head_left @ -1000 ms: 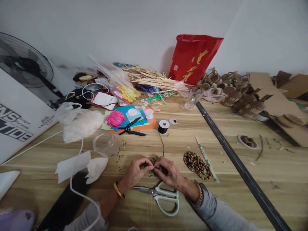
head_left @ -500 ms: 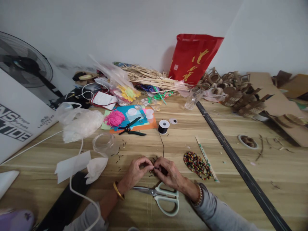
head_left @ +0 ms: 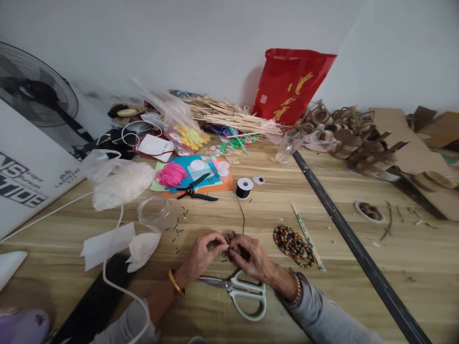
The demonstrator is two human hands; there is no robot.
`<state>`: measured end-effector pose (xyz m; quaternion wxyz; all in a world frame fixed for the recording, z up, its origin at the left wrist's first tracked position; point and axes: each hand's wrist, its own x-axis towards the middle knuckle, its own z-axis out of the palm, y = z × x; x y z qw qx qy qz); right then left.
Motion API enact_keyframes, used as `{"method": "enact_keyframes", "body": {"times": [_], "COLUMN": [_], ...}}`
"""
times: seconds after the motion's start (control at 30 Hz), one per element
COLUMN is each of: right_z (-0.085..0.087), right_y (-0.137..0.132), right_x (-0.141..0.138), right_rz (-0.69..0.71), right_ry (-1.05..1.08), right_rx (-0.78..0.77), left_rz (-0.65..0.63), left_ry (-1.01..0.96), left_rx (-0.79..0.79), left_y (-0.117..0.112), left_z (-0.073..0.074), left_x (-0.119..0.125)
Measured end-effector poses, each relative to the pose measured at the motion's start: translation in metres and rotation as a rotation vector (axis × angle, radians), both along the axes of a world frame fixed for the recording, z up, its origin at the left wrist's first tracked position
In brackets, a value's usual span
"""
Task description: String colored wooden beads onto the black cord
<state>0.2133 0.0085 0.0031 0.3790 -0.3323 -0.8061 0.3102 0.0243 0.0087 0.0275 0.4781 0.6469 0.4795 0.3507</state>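
My left hand [head_left: 206, 254] and my right hand [head_left: 251, 257] meet fingertip to fingertip above the table, both pinching. A thin black cord [head_left: 243, 217] runs from a white spool [head_left: 244, 188] down to my right hand, which grips it. What the left fingertips hold is too small to make out. Just behind the fingertips lies a small heap of dark beads [head_left: 229, 237], partly covered by the hands. Scissors with pale green handles [head_left: 250, 298] rest below my hands. Right of them lies a coil of multicoloured strung beads [head_left: 294, 246].
Short dark bits [head_left: 178, 233] are scattered left of the hands, near a clear jar [head_left: 155, 213] and white paper [head_left: 107, 246]. Dark-handled pliers [head_left: 195, 191] and pink yarn [head_left: 170, 175] lie on coloured sheets. A black strip [head_left: 344, 224] crosses the right side. A red bag [head_left: 292, 86] stands behind.
Both hands stay in nearly the same place, with only a slight shift of the fingertips. The view has tilted very slightly; the things on the table lie as before.
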Motion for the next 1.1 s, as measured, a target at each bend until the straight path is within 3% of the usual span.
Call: {"method": "enact_keyframes", "body": {"times": [0.3,0.57,0.83,1.1], "right_z": [-0.001,0.001,0.001,0.016], "right_y": [0.001,0.001,0.001,0.000], "right_x": [0.000,0.000,0.002,0.005], "right_rz": [-0.039,-0.049,-0.008,0.013], "right_ry": [0.036,0.017,-0.025,0.036], "right_rx": [0.010,0.064,0.074,0.064], "left_rz": [0.050,-0.020,-0.025,-0.001], "left_ry": [0.038,0.051,-0.020,-0.017], "left_rx": [0.235,0.363,0.424,0.343], "left_y": [0.002,0.002,0.005,0.004], "left_z": [-0.007,-0.007,-0.019,-0.010], "left_x": [0.001,0.002,0.002,-0.001]}}
